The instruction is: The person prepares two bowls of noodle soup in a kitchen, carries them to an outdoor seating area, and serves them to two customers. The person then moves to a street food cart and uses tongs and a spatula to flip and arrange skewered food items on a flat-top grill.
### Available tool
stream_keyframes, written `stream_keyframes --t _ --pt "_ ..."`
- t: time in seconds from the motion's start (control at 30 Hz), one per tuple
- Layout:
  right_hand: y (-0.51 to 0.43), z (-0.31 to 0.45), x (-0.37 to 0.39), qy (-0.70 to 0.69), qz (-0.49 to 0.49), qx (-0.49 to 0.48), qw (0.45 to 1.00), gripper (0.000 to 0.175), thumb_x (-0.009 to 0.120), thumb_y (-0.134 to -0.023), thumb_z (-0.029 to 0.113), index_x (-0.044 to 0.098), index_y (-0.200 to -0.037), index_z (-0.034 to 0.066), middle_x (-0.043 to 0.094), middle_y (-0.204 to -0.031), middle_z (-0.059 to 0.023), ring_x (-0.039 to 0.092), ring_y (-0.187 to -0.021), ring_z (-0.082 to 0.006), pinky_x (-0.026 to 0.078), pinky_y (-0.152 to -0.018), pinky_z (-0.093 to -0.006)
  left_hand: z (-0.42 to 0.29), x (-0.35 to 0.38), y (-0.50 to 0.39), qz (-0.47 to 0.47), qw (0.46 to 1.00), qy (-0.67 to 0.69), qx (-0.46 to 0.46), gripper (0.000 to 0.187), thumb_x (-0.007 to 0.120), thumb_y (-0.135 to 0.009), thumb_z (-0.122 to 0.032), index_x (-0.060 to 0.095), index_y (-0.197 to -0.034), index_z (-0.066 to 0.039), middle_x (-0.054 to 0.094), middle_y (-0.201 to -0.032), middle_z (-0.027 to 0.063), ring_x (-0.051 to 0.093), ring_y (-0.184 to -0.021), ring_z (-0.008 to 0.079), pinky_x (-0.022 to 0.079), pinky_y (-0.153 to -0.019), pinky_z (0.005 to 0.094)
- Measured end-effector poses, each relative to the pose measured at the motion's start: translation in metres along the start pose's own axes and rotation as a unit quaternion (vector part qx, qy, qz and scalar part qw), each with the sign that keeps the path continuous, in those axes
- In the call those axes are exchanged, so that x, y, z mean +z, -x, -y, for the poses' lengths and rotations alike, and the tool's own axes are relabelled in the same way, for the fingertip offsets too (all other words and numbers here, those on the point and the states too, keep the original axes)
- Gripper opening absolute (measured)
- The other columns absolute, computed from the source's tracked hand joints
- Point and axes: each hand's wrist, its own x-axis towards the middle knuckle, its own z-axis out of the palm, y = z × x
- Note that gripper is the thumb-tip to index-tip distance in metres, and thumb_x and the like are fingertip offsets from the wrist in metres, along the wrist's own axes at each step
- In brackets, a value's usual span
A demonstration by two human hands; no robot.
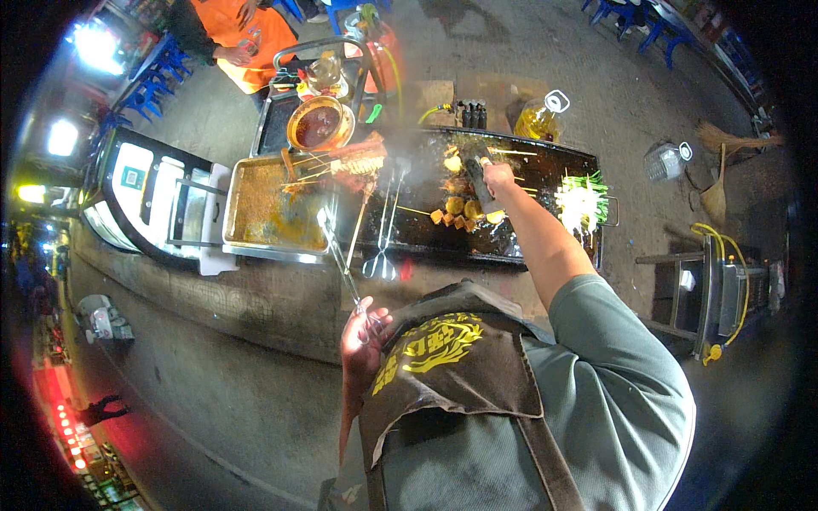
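Note:
My right hand (500, 179) grips the handle of a flat metal spatula or press (478, 185), held over skewered food on a black griddle (415, 233). Round browned pieces (455, 205) and small browned cubes (452, 221) lie beside its blade. My left hand (365, 329) is low in front of my apron, closed around the handle end of metal tongs (339, 255) that point towards the tray. A second pair of tongs (381, 263) rests across the griddle's near edge. Green vegetables (594, 195), partly washed out by glare, lie at the griddle's right end.
Left of the griddle, a metal tray (275, 223) has several skewers (358, 163) at its far right corner. Beyond stands a bowl of red-brown sauce (317, 126). A glass-fronted case (150, 198) is further left. An oil jug (538, 121) stands behind. A person in an orange apron (246, 38) stands back left.

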Motion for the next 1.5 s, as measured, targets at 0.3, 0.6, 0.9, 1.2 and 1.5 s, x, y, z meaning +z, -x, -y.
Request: stream_keyframes --t 0.3,0.6,0.9,1.2,1.5 --pt "0.003 0.003 -0.001 0.018 -0.007 -0.001 1.000 0.050 0.062 -0.099 0.037 0.055 -0.064 0.0017 0.051 -0.050 -0.0080 0.045 -0.034 -0.0213 0.033 -0.034 -0.0385 -0.003 0.002 -0.001 0.003 1.000 0.005 -0.006 0.047 0.046 -0.108 -0.035 0.047 -0.145 -0.007 0.065 -0.116 0.0111 0.065 -0.105 0.0222 0.054 -0.090 0.0380" --pt "0.034 0.016 -0.062 0.043 0.053 -0.091 0.993 0.039 0.063 -0.101 0.035 0.070 -0.124 0.0048 0.066 -0.078 -0.0027 0.055 -0.060 -0.0114 0.046 -0.056 -0.0299 -0.004 -0.004 -0.004 0.051 0.999 -0.005 -0.006 0.046 0.047 -0.107 -0.031 0.046 -0.146 -0.005 0.064 -0.118 0.0124 0.066 -0.105 0.0223 0.055 -0.091 0.0375" --pt "0.138 -0.045 -0.138 0.375 0.085 -0.202 0.901 0.043 0.066 -0.096 0.043 0.066 -0.134 0.0217 0.073 -0.117 -0.0112 0.070 -0.109 -0.0314 0.054 -0.093 -0.0419 -0.007 0.000 -0.029 0.028 0.998 -0.045 -0.018 0.049 0.048 -0.104 -0.033 0.047 -0.145 -0.006 0.069 -0.112 0.0136 0.070 -0.098 0.0269 0.058 -0.082 0.0421" --pt "0.139 -0.044 -0.100 0.385 0.080 -0.243 0.887 0.043 0.066 -0.095 0.040 0.066 -0.134 0.0237 0.073 -0.118 -0.0104 0.069 -0.109 -0.0328 0.055 -0.092 -0.0433 -0.008 0.008 -0.059 0.098 0.990 -0.078 -0.071 0.047 0.051 -0.104 -0.029 0.049 -0.145 -0.006 0.070 -0.114 0.0147 0.070 -0.101 0.0251 0.058 -0.083 0.0397" --pt "0.113 -0.023 -0.091 0.412 0.033 -0.272 0.869 0.040 0.065 -0.096 0.038 0.066 -0.133 0.0243 0.072 -0.113 -0.0115 0.068 -0.108 -0.0331 0.054 -0.091 -0.0445 0.005 0.003 -0.046 0.038 0.995 -0.078 -0.053 0.048 0.052 -0.103 -0.029 0.049 -0.144 -0.005 0.068 -0.115 0.0153 0.069 -0.103 0.0256 0.059 -0.083 0.0406"
